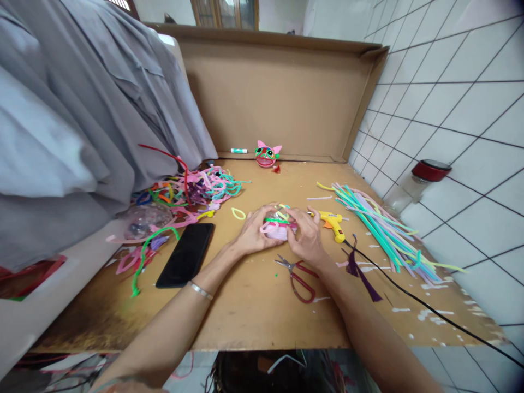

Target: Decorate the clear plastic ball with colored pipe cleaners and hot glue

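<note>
Reference point for all clock positions: the chenille-stem craft piece, located on the wooden tabletop between the two hands. The piece is rounded, with green and yellow strips above, a pink loop at the front and a lilac lower section; the fingers cover part of it.

Grip: the left hand curls around the 9 o'clock side of the piece. The right hand holds the 3 o'clock side, thumb low and fingers toward the top. Both grips are narrowed to the width of the piece. Finger pressure cannot be told.

Surrounding items:
- 12 o'clock: an animal-head figure with pink ears, in front of a cardboard panel.
- 11 o'clock: a green-and-white tube.
- 10 o'clock: a pile of bent chenille stems.
- Between 9 and 10 o'clock: a yellow loop, near the left hand.
- Between 8 and 9 o'clock: a black smartphone.
- 5 o'clock: red-handled scissors, blades slightly parted.
- 4 o'clock: a purple tassel.
- 3 o'clock: a yellow glue gun, just beside the right hand; farther out, a bundle of straight chenille stems.
</note>
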A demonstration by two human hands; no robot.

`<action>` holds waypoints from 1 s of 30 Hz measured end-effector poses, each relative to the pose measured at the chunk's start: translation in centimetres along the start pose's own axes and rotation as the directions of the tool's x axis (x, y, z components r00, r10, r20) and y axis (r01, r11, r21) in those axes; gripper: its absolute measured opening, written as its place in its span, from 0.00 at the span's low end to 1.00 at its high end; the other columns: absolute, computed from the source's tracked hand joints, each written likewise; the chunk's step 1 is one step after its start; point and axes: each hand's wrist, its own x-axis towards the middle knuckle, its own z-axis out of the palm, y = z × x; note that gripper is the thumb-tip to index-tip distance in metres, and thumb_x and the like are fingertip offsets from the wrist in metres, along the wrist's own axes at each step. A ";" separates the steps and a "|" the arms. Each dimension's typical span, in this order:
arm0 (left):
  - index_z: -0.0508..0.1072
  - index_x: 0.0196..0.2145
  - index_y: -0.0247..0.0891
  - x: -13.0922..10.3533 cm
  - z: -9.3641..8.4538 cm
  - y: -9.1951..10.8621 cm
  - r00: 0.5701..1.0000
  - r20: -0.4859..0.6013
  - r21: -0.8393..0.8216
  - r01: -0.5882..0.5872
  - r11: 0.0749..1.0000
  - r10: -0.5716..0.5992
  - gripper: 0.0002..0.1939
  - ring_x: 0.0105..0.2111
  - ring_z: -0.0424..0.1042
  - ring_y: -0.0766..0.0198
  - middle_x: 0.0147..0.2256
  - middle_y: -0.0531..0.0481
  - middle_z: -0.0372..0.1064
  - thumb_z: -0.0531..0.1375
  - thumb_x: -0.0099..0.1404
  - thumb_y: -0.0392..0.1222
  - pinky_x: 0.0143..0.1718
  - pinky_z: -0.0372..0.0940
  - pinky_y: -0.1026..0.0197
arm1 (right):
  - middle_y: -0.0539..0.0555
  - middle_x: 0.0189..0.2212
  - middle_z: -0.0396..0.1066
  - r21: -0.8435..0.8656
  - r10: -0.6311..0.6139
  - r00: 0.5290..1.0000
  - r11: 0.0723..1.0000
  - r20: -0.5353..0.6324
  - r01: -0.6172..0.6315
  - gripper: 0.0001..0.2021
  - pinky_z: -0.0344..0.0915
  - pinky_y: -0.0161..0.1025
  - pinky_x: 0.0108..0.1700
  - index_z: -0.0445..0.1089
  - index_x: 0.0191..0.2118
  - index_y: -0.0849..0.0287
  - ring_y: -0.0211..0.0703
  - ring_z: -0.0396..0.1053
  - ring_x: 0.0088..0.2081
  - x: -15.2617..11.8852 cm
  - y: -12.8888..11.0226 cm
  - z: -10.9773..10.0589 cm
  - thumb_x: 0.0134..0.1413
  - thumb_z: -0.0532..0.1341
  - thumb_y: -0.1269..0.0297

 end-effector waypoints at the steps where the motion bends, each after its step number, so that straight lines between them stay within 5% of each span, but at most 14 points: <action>1: 0.62 0.55 0.42 0.0 0.0 0.0 1.000 0.001 0.001 0.007 1.000 -0.007 0.39 0.58 0.70 0.45 0.59 0.36 0.67 0.72 0.49 0.53 0.57 0.64 0.42 | 0.56 0.45 0.77 -0.001 0.006 1.000 1.000 0.005 -0.006 0.21 0.52 0.52 0.62 0.68 0.54 0.55 0.48 0.75 0.44 0.0 0.0 0.0 0.54 0.55 0.71; 30: 0.60 0.60 0.42 0.0 -0.2 0.0 1.000 0.003 -0.038 0.004 0.999 -0.004 0.44 0.58 0.69 0.45 0.60 0.37 0.66 0.72 0.49 0.54 0.58 0.65 0.41 | 0.56 0.44 0.76 -0.047 -0.008 1.000 0.999 0.016 0.009 0.20 0.51 0.51 0.61 0.68 0.54 0.55 0.49 0.72 0.50 0.0 -0.2 -0.1 0.55 0.55 0.71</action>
